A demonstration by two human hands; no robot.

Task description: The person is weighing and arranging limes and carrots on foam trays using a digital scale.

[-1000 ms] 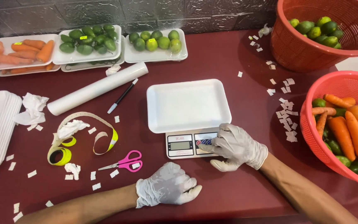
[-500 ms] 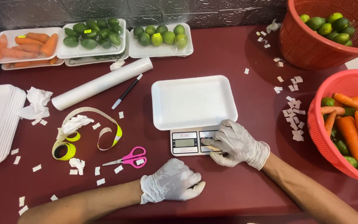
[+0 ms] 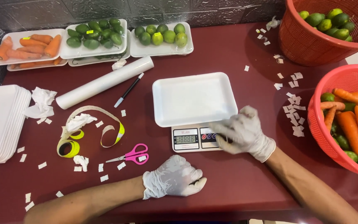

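Note:
An empty white foam tray (image 3: 193, 97) sits on a small digital kitchen scale (image 3: 193, 139) in the middle of the dark red table (image 3: 237, 182). My right hand (image 3: 241, 132), in a white glove, rests its fingers on the scale's right front, over the buttons. My left hand (image 3: 172, 182), also gloved, lies curled in a loose fist on the table in front of the scale, holding nothing I can see. Pink-handled scissors (image 3: 131, 155) lie just left of that hand.
Trays of carrots (image 3: 27, 47), dark green fruit (image 3: 94, 37) and limes (image 3: 160, 35) line the back. A film roll (image 3: 104, 83), pen (image 3: 128, 90), yellow sticker tape (image 3: 81, 132) and stacked foam trays (image 3: 1, 122) lie left. Two red baskets (image 3: 311, 39) (image 3: 324, 132) of produce stand right. Paper scraps are scattered.
My right hand has shifted slightly along the scale's front, staying on its button side. The left hand stays put.

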